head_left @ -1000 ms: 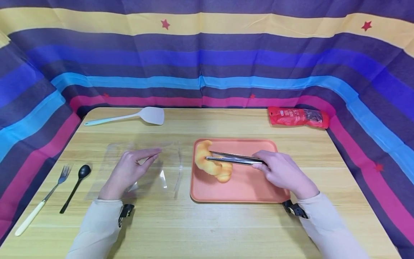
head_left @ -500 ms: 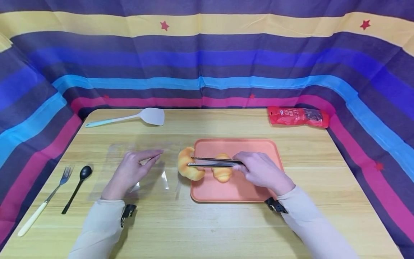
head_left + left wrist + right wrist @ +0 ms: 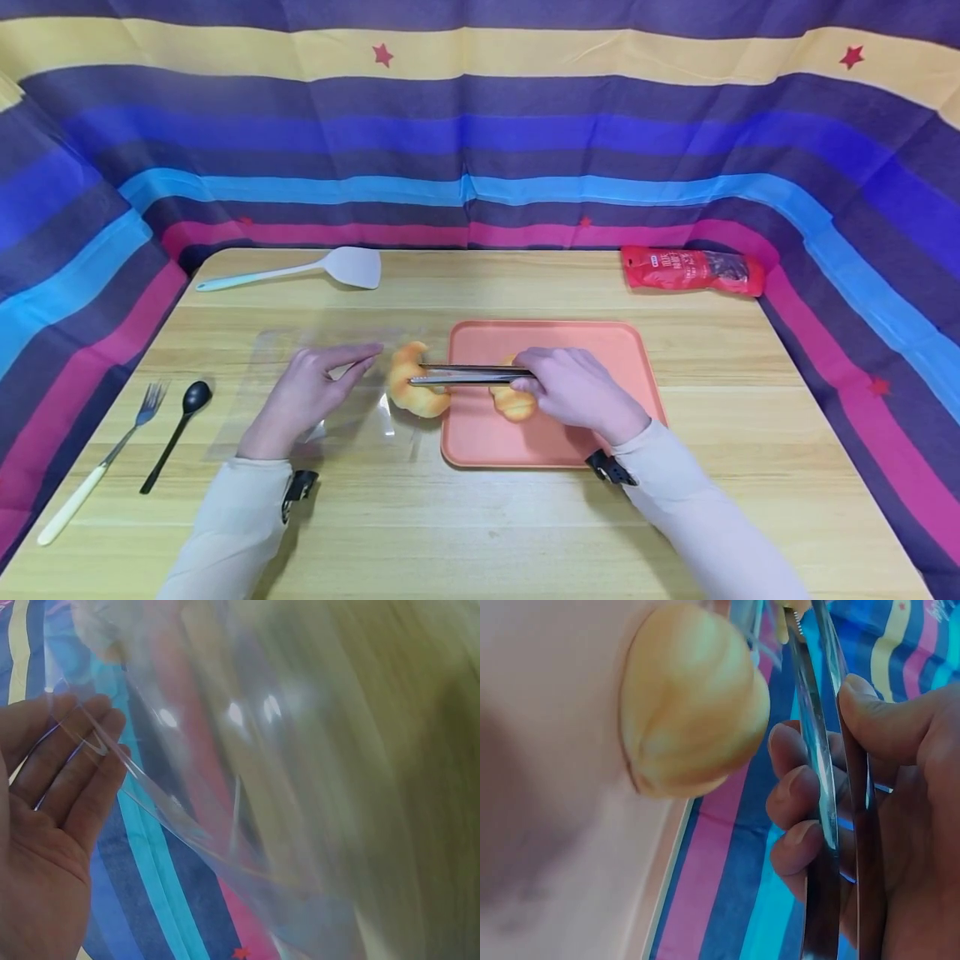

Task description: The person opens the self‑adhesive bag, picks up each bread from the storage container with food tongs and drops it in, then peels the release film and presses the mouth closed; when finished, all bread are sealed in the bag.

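My left hand (image 3: 303, 396) pinches the edge of a clear plastic bag (image 3: 352, 425) between thumb and fingertips. Close up in the left wrist view, the bag (image 3: 225, 780) spreads out from the fingers, loose and see-through. My right hand (image 3: 577, 387) grips metal tongs (image 3: 472, 377), thumb on one arm and fingers curled on the other. At the tongs' tips is a croissant (image 3: 408, 396), held beside the bag, left of the pink tray (image 3: 592, 446). A second bread roll (image 3: 516, 406) sits on the tray beneath the tongs, and the right wrist view shows this roll (image 3: 694, 705) large.
To the left lie a fork (image 3: 105, 467) with a pale handle and a black spoon (image 3: 176, 437). A white spatula (image 3: 300, 268) is at the back left. The back right corner holds a red packet (image 3: 690, 272). Striped cloth (image 3: 465, 133) surrounds the table's far side.
My right hand has moved left with the tongs, carrying the croissant off the tray towards the bag. The second roll stays on the tray. My left hand has hardly moved.
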Demonstrator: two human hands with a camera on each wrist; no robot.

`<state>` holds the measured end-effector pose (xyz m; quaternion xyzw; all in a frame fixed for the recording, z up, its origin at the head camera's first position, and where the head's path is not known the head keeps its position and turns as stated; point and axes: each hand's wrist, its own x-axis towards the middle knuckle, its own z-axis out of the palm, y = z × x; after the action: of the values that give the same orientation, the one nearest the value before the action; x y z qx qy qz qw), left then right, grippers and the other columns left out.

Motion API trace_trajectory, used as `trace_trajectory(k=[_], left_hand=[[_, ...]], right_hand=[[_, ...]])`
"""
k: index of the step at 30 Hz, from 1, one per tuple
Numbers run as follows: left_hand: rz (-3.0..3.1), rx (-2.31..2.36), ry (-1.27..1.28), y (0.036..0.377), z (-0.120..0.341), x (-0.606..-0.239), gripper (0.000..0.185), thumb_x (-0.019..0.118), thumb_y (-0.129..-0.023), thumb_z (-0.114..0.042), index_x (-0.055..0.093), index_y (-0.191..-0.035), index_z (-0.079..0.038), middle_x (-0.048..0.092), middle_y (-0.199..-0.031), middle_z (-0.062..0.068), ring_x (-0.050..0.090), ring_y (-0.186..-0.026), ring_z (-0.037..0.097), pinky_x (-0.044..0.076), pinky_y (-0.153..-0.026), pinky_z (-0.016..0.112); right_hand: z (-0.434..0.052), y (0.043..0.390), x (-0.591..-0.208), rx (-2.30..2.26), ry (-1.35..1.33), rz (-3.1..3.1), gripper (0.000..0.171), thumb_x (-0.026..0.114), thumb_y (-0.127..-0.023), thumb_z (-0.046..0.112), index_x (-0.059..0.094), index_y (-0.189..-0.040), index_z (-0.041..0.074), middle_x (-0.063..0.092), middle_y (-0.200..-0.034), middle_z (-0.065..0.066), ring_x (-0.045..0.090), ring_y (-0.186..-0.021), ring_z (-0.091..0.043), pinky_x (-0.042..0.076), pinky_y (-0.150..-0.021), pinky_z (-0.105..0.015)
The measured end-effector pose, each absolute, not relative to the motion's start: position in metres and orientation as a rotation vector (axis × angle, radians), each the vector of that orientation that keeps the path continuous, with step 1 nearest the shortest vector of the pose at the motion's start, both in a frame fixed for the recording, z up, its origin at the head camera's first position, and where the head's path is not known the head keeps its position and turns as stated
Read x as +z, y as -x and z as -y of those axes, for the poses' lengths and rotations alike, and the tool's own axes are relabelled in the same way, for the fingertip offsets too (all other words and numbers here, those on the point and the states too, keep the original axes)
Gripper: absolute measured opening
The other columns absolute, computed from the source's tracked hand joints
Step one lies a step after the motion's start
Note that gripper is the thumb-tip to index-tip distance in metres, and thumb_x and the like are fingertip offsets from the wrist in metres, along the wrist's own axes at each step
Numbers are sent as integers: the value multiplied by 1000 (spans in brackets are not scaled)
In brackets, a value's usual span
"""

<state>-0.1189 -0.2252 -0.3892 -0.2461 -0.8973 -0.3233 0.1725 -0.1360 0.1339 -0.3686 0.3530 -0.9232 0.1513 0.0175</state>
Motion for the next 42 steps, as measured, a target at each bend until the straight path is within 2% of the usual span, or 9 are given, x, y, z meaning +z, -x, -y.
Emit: trace_trajectory(k=[8, 23, 28, 32, 38, 42], left_hand=[[2515, -926, 716, 121, 222, -390, 28, 76, -83, 3, 76, -109, -6, 72, -109, 5, 69, -98, 23, 57, -81, 37], [2497, -929, 730, 118, 216, -381, 28, 77, -83, 2, 76, -110, -7, 72, -110, 4, 70, -95, 19, 59, -72, 32], [2492, -919, 726, 117, 212, -380, 28, 76, -84, 1, 75, -111, -6, 71, -112, 5, 69, -98, 21, 57, -81, 34], [2469, -913, 742, 116, 209, -379, 28, 76, -84, 2, 75, -111, -4, 70, -114, 7, 69, -100, 23, 55, -84, 33], [2444, -879, 745, 114, 205, -379, 29, 75, -84, 2, 74, -112, -4, 70, -114, 9, 69, -99, 27, 58, -77, 37], [2440, -856, 751, 114, 201, -378, 30, 75, -83, 2, 74, -113, -3, 69, -115, 11, 69, -100, 28, 58, -79, 40]], right_hand=[[-116, 134, -367, 420, -1096, 2875, 14, 67, -95, 30, 63, -89, 18, 49, -72, 11, 46, -55, -11, 41, -47, -28], [-80, 132, -369, 321, -1146, 2835, 17, 68, -94, 33, 62, -88, 19, 50, -73, 12, 46, -53, -9, 39, -44, -25], [-68, 132, -370, 332, -1156, 2865, 15, 69, -94, 32, 63, -91, 18, 50, -73, 12, 47, -55, -9, 40, -45, -23], [-62, 132, -372, 335, -1151, 2869, 17, 68, -95, 33, 66, -97, 17, 54, -77, 11, 49, -58, -9, 43, -50, -25], [-53, 133, -375, 300, -1138, 2864, 19, 66, -95, 36, 61, -89, 19, 51, -76, 11, 49, -58, -12, 42, -48, -28], [-45, 134, -375, 304, -1174, 2860, 20, 65, -96, 35, 59, -88, 18, 54, -79, 9, 51, -59, -14, 42, -47, -30]])
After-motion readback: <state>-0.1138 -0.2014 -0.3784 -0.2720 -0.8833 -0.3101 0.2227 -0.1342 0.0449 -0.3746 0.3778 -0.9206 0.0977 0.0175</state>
